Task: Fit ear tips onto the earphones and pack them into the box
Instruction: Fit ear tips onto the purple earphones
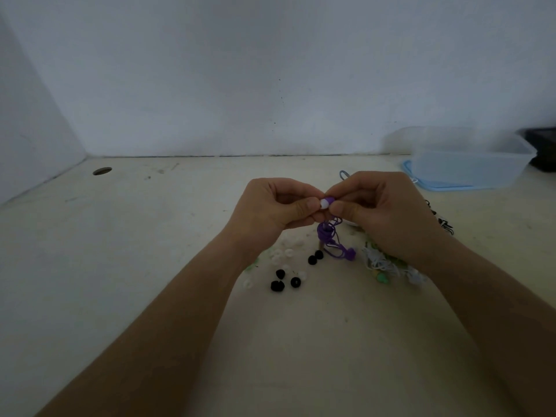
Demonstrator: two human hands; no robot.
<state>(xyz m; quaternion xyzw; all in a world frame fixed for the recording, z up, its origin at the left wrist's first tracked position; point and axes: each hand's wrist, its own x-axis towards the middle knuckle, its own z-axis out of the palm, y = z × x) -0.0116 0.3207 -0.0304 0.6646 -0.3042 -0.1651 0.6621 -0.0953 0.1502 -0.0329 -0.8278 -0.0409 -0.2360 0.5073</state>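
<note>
Pale and scuffed, the table (150,266) ran back to a plain white wall (270,70), with a round hole (102,171) near its far left corner. Both hands met above the middle of the table. The left hand (270,212) pinched a white ear tip (324,203) between thumb and curled fingers, and the right hand (388,215) pinched the purple earphone (329,199) that the tip touched end to end. How far the tip sat on it could not be told. A bundled purple cord (326,236) hung from the earphone down to the table, where the second purple bud (350,254) lay bare. Loose black ear tips (277,285) and white ear tips (282,254) were scattered below the left hand. A tangle of pale earphones (385,266) lay under the right wrist. At the far right, well apart from the hands, a clear plastic box (469,164) stood on a blue lid (421,185).
</note>
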